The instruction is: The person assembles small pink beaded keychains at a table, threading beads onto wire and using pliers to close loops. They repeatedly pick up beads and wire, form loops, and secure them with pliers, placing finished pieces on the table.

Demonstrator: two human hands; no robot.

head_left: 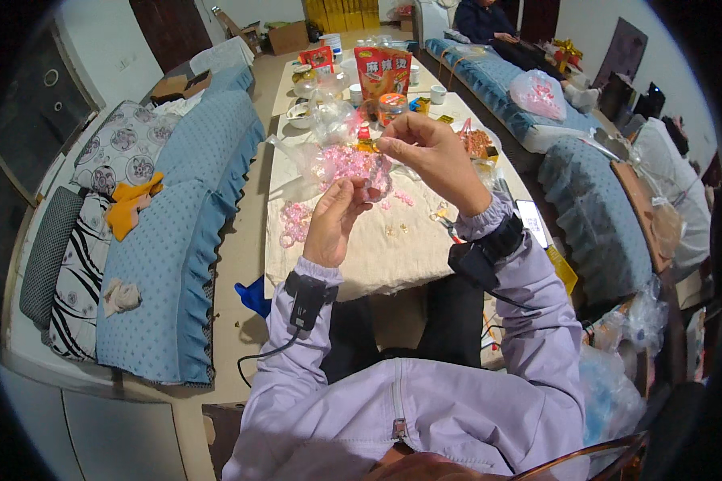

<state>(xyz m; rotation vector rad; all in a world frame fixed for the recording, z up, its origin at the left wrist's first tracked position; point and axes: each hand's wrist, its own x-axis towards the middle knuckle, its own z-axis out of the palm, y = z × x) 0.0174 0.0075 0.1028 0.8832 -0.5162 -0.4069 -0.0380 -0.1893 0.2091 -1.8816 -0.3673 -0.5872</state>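
Observation:
My left hand [334, 220] is closed in a pinch on a short strand of clear beads [383, 187] above the table. My right hand [445, 160] is raised higher and a little farther off, thumb and fingers pinched together. What sits between those fingertips is too small to make out. Just beyond the strand lies a heap of pink beads [346, 163]. More pink bead strings [295, 223] rest by the table's left edge. Small gold-coloured pieces [397, 230] lie on the cloth nearer me, with a red-handled tool [455, 234] partly hidden near my right wrist.
Clear plastic bags [329, 116], a red food pouch [383, 74], a jar with an orange lid [392, 104] and white cups [437, 94] crowd the far table. A phone [531, 222] lies at the right edge. Blue-covered sofas [192, 208] flank the table; a person [489, 28] sits far right.

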